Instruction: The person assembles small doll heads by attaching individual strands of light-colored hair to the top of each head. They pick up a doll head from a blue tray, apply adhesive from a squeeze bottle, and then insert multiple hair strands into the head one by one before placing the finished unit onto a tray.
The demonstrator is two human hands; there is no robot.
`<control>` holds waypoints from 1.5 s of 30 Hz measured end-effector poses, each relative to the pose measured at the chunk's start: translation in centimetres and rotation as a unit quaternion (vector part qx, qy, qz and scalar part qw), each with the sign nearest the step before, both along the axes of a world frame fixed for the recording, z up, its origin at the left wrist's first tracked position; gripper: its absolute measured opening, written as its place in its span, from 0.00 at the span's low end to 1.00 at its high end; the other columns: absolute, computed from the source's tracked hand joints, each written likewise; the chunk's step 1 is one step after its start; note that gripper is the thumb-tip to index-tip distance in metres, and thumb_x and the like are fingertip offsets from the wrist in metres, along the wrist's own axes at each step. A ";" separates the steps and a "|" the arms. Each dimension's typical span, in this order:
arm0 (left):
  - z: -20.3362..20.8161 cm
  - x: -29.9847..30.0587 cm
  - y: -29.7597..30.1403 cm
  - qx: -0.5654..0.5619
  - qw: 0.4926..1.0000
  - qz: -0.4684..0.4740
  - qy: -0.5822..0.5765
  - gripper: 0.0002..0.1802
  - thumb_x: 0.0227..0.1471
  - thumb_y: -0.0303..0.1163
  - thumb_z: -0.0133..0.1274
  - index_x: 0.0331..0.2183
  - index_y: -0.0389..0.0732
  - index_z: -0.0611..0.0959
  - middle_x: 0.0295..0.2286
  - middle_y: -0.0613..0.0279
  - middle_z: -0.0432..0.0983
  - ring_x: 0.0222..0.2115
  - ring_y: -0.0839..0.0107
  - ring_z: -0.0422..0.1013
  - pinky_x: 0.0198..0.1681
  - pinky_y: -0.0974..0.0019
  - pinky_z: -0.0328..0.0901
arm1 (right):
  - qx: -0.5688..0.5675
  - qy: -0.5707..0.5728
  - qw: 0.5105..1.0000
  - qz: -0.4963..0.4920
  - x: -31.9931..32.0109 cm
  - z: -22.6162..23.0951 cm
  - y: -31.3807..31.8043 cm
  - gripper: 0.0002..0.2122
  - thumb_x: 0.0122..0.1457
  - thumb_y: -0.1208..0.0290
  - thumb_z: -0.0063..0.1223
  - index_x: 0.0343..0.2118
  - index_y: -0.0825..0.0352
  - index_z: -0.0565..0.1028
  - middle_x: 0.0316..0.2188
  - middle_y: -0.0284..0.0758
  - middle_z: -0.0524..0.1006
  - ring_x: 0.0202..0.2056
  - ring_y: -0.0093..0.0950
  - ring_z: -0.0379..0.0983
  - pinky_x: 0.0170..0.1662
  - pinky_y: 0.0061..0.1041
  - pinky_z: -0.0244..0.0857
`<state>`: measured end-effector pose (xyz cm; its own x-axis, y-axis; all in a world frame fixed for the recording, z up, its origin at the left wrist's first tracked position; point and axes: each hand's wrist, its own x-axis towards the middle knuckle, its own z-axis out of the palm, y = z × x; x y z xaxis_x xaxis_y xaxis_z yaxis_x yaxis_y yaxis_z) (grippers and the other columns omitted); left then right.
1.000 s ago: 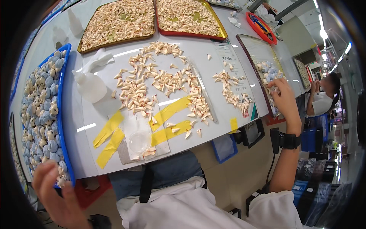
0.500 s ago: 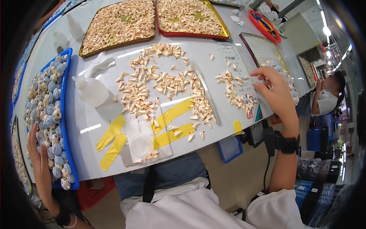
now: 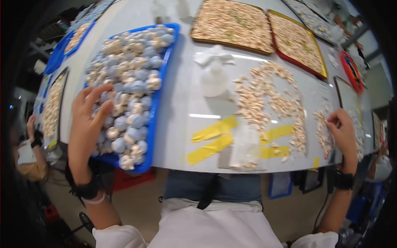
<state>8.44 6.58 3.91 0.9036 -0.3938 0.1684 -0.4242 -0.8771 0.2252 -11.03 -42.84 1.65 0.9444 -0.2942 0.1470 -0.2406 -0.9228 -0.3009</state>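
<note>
At the left stands a blue tray (image 3: 155,136) heaped with small round pale-blue and cream pieces (image 3: 132,87) that look like little animal heads. My left hand (image 3: 84,120) reaches over the tray's left side, thumb and fingers apart on the pieces, with nothing seen in its grasp. On the right, my right hand (image 3: 345,130) is beside a small pile of cream pointed pieces (image 3: 322,134). Its fingers and thumb are drawn together; blur hides whether a piece is between them. A larger scatter of cream pieces (image 3: 254,103) lies mid-table.
Two shallow trays of cream pieces, one gold-rimmed (image 3: 231,45) and one red (image 3: 289,62), stand at the back. A white bottle (image 3: 215,80), yellow tape strips (image 3: 211,146) and a red round basket (image 3: 351,72) are about. Another person's hand (image 3: 31,126) shows far left.
The view has swung left, so the blue tray shows more fully. My left hand has its fingers bent onto the heaped pieces. My right fingers have closed together by the small pile.
</note>
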 end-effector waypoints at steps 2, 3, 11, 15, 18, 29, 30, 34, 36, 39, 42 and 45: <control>0.0 0.2 0.3 -0.015 1.000 -0.003 -0.004 0.18 0.51 0.45 0.48 0.42 0.47 0.75 0.41 0.54 0.65 0.47 0.58 0.57 0.52 0.60 0.50 | 0.013 -0.006 1.000 0.004 -0.2 -0.3 -0.2 0.06 0.41 0.81 0.51 0.23 0.70 0.67 0.20 0.35 0.66 0.22 0.26 0.62 0.27 0.23 0.57; -0.1 0.3 0.6 -0.017 1.000 -0.005 -0.005 0.18 0.51 0.44 0.48 0.42 0.47 0.75 0.41 0.55 0.65 0.47 0.58 0.57 0.53 0.60 0.50 | 0.016 -0.008 1.000 0.003 -0.2 -0.3 -0.2 0.06 0.41 0.82 0.51 0.23 0.70 0.67 0.20 0.35 0.66 0.21 0.25 0.61 0.27 0.22 0.56; 2.0 0.8 2.6 0.016 0.994 -0.081 0.070 0.19 0.50 0.37 0.48 0.45 0.44 0.73 0.46 0.57 0.65 0.48 0.60 0.59 0.52 0.62 0.52 | 0.030 -0.019 0.999 -0.020 0.0 -0.3 0.8 0.06 0.42 0.83 0.50 0.24 0.71 0.65 0.20 0.35 0.65 0.22 0.25 0.61 0.27 0.22 0.56; 4.7 1.9 1.4 -0.011 0.997 -0.018 0.070 0.19 0.48 0.30 0.52 0.45 0.45 0.73 0.44 0.64 0.68 0.44 0.69 0.63 0.41 0.68 0.64 | 0.048 -0.006 0.999 -0.024 -0.1 -0.5 0.1 0.06 0.41 0.84 0.49 0.24 0.71 0.66 0.19 0.34 0.66 0.22 0.22 0.62 0.27 0.20 0.56; 4.2 4.2 -1.4 -0.130 0.973 -0.147 0.123 0.16 0.44 0.27 0.54 0.39 0.43 0.75 0.38 0.66 0.70 0.36 0.73 0.65 0.38 0.69 0.63 | 0.056 0.006 0.998 -0.026 0.2 -0.6 -0.1 0.06 0.41 0.84 0.48 0.24 0.71 0.67 0.19 0.33 0.67 0.22 0.20 0.62 0.27 0.19 0.56; 3.9 4.2 -0.5 -0.084 0.982 -0.077 0.148 0.13 0.40 0.23 0.56 0.32 0.38 0.74 0.30 0.67 0.69 0.28 0.78 0.63 0.35 0.72 0.62 | 0.083 -0.072 0.993 -0.041 -1.6 -1.2 -1.0 0.06 0.47 0.82 0.48 0.29 0.71 0.71 0.22 0.30 0.69 0.25 0.19 0.63 0.32 0.18 0.57; 4.0 3.8 -0.1 -0.124 0.979 -0.062 0.152 0.13 0.41 0.23 0.56 0.33 0.38 0.74 0.31 0.67 0.69 0.29 0.79 0.63 0.36 0.73 0.62 | 0.087 -0.063 0.993 -0.051 -1.7 -1.2 -1.0 0.05 0.47 0.81 0.48 0.29 0.71 0.71 0.23 0.30 0.69 0.26 0.19 0.63 0.32 0.17 0.57; 4.2 -0.9 0.2 -0.394 0.901 -0.109 0.148 0.15 0.43 0.27 0.57 0.35 0.32 0.75 0.34 0.61 0.69 0.31 0.80 0.65 0.34 0.76 0.61 | 0.132 -0.056 0.986 -0.090 -2.5 -1.4 -2.3 0.03 0.51 0.80 0.48 0.30 0.70 0.70 0.25 0.28 0.69 0.27 0.16 0.63 0.33 0.15 0.57; 2.8 -3.1 0.4 -0.440 0.876 -0.145 0.135 0.19 0.44 0.33 0.58 0.37 0.31 0.74 0.35 0.57 0.69 0.33 0.76 0.66 0.36 0.74 0.61 | 0.147 -0.066 0.981 -0.108 -3.0 -0.5 -1.6 0.04 0.53 0.78 0.49 0.31 0.69 0.70 0.25 0.27 0.68 0.29 0.14 0.63 0.34 0.13 0.57; 1.1 -8.4 -2.2 -0.588 0.761 -0.145 0.231 0.20 0.44 0.32 0.58 0.36 0.30 0.72 0.33 0.51 0.68 0.30 0.67 0.70 0.30 0.72 0.67 | 0.214 -0.112 0.966 -0.094 -3.3 0.1 1.6 0.05 0.54 0.76 0.50 0.33 0.68 0.69 0.27 0.26 0.68 0.30 0.15 0.63 0.35 0.14 0.57; -1.8 -10.7 -3.4 -0.691 0.625 -0.165 0.323 0.22 0.40 0.28 0.62 0.35 0.30 0.70 0.33 0.46 0.68 0.25 0.65 0.73 0.21 0.74 0.70 | 0.260 -0.185 0.945 -0.076 -3.3 3.9 7.5 0.05 0.51 0.80 0.51 0.31 0.70 0.69 0.28 0.32 0.70 0.29 0.18 0.65 0.34 0.15 0.58; -4.3 -11.4 -5.2 -0.659 0.651 -0.204 0.318 0.22 0.38 0.30 0.64 0.31 0.38 0.67 0.32 0.55 0.65 0.21 0.71 0.68 0.15 0.78 0.63 | 0.297 -0.159 0.941 0.034 -3.0 5.7 11.3 0.06 0.49 0.80 0.52 0.29 0.70 0.68 0.28 0.35 0.69 0.29 0.21 0.65 0.34 0.16 0.60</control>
<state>-2.93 1.35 -0.43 0.8215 -0.5150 0.2448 -0.0141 0.4108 0.9116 -14.05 -31.53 7.34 0.9001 -0.3540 0.2541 0.0019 -0.5800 -0.8146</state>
